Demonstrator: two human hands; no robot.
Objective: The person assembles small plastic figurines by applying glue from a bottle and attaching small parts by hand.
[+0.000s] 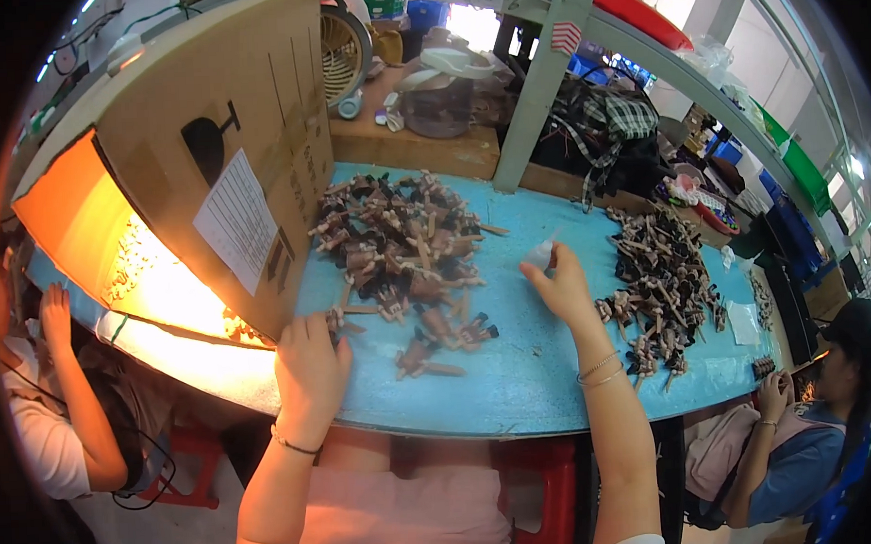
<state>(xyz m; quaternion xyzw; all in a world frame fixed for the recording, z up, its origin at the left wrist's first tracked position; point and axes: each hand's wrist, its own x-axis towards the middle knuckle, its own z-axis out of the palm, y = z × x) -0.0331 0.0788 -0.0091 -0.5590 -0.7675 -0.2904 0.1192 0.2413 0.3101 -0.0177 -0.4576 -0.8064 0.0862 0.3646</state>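
Near the table's front edge, beside the cardboard box, my left hand [311, 370] has its fingers curled round a small brown figure [337, 321], mostly hidden by them. My right hand [564, 281] is raised over the table, pinching a small whitish translucent squeeze bottle [544, 256] with a thin tip. Between the hands, a few loose figures [438, 325] with brown bodies, black parts and tan pieces lie on the blue tabletop [517, 366]. A large heap of similar figures [395, 235] is behind them, and another heap [659, 272] lies to the right.
A tall cardboard box [244, 115] stands at left, its inside lit orange. A grey metal post [547, 82] rises at the table's back, near a fan [343, 52] and a dark checked bag [613, 118]. People sit at left [67, 405] and right [792, 431].
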